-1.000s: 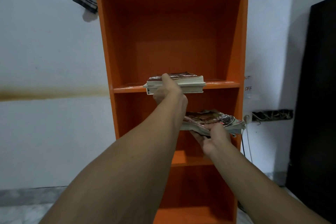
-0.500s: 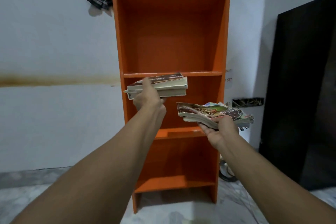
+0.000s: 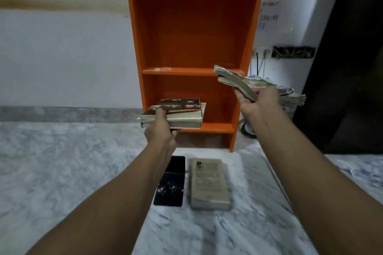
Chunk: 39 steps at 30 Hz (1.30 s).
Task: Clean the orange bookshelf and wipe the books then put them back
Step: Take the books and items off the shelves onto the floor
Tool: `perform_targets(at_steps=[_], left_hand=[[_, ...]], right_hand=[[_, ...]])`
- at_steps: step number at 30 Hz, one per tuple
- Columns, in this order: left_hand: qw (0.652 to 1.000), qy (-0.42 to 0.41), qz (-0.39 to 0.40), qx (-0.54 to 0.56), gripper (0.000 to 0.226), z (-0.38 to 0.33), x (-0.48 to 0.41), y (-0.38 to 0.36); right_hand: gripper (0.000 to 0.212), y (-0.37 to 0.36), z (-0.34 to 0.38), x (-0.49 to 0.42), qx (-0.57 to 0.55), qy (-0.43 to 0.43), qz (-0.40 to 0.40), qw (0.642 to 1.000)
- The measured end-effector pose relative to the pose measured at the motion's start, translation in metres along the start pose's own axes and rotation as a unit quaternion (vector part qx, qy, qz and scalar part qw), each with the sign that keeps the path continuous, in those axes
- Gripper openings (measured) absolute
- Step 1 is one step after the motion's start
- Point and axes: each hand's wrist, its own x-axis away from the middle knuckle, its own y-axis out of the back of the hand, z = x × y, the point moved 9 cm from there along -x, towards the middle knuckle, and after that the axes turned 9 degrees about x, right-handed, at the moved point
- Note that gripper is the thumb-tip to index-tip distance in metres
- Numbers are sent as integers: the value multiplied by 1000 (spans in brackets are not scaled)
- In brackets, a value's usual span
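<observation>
The left hand [image 3: 160, 133] is the lower one. Its fingers curl under a stack of two paperbacks [image 3: 178, 114], thumb on top, long axis crosswise, before the orange bookshelf [image 3: 192, 33]. Just below and nearer lie a black book [image 3: 171, 184] and a beige book [image 3: 209, 182] on the floor [image 3: 62, 161]. The right hand [image 3: 256, 100] grips worn booklets [image 3: 238, 83] higher.

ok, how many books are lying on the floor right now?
2. A black book beside a beige book, both flat on the floor before the orange bookshelf. The left arm overlaps the black one, so more could be hidden.
</observation>
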Motion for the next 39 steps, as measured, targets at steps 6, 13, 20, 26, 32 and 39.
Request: perform_targets(at_steps=[6,13,20,26,32,39], left_hand=[[995,75,-51,-29,17,119,10,70],[982,140,-107,-65,14,222,16,126],[974,180,-104,-88,18,278,-11,129],[960,246,-53,-126,21,325,-26,147],[950,278,-23,-139,17,330,-28,162],[951,286,-24,-113,20,331,-32,190]], right_hand=[[30,66,-62,-1,7,-76,-24,997],[15,152,-139,-21,23,-156,-88,984],[40,199,-200,-49,80,-188,-130,970],[42,218,-223,-65,124,-196,-125,965],[48,232,-254,-81,165,-228,-93,955],[38,260,-287,-69,265,-290,-111,913]])
